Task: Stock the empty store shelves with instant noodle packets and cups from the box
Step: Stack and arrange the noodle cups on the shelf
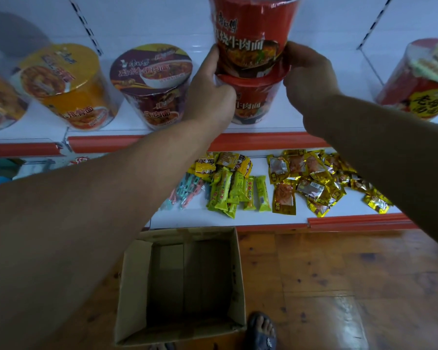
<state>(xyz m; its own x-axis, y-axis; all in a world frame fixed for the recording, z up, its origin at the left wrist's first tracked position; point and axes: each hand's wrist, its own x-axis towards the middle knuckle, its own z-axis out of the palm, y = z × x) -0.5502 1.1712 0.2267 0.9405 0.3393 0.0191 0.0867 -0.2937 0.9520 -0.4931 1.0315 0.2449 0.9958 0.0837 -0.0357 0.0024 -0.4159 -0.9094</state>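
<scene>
A red noodle cup (253,29) stands stacked on a second red cup (253,99) on the upper white shelf (187,127). My left hand (210,89) grips the left side of the stack where the two cups meet. My right hand (306,72) holds the right side at the same height. Left of them stand a purple cup (154,89) and an orange cup (71,89). Another red cup (420,79) leans at the far right. The cardboard box (182,286) sits open on the floor below, its inside bare.
The lower shelf (263,218) carries green snack bars (235,193), yellow and gold snack packets (314,180) and pastel clips (185,190). Red price strips (263,142) edge both shelves. A sandalled foot (261,329) stands on the wooden floor beside the box.
</scene>
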